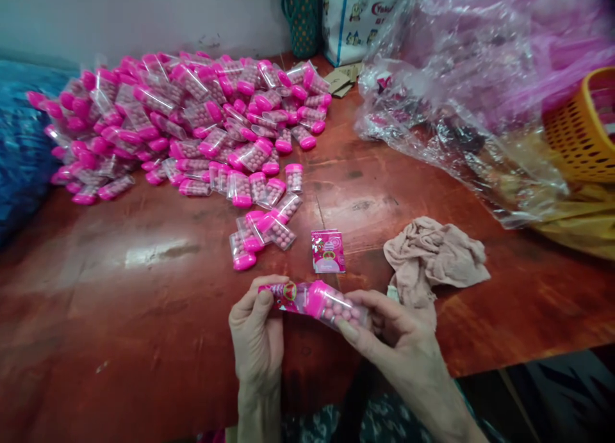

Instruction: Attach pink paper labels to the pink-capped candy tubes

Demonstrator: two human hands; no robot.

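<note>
My left hand [259, 321] pinches a pink printed sleeve label [288, 296] between thumb and fingers. From the other side, my right hand [389, 328] grips a clear candy bottle [339, 307] with a bright pink cap and pink balls inside. The capped end meets the label's right end; whether it is inside the label I cannot tell. Just beyond my hands a small stack of pink labels [328, 252] lies flat on the table. A few similar bottles [262, 232] lie loosely to the left of that stack.
A large heap of pink-capped bottles [192, 110] covers the back left of the red-brown table [144, 302]. A crumpled beige cloth [437, 257] lies right of my hands. Clear plastic bags [446, 97] and a yellow basket [581, 129] stand at right, a blue bag [24, 142] at left.
</note>
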